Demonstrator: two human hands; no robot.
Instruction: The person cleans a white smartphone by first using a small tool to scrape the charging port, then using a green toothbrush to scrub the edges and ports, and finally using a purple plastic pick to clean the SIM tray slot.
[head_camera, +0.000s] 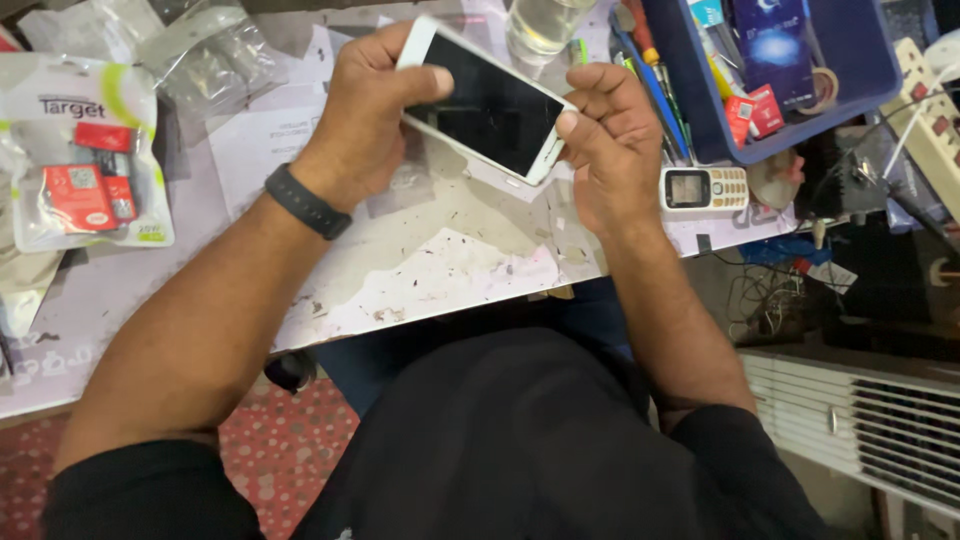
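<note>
A white smartphone (490, 100) with a dark screen is held tilted above the worn white table (420, 270). My left hand (365, 115) grips its upper left end, thumb lying on the screen. My right hand (610, 140) holds the lower right end, thumb pressed at the edge by the round button. A black band sits on my left wrist (305, 202).
A small keypad phone (703, 188) lies right of my right hand. A blue bin (800, 130) with tools and red packets stands at the back right. A clear glass (540, 25) is behind the phone. Plastic packets (85, 150) lie left. A white power strip (930, 110) is far right.
</note>
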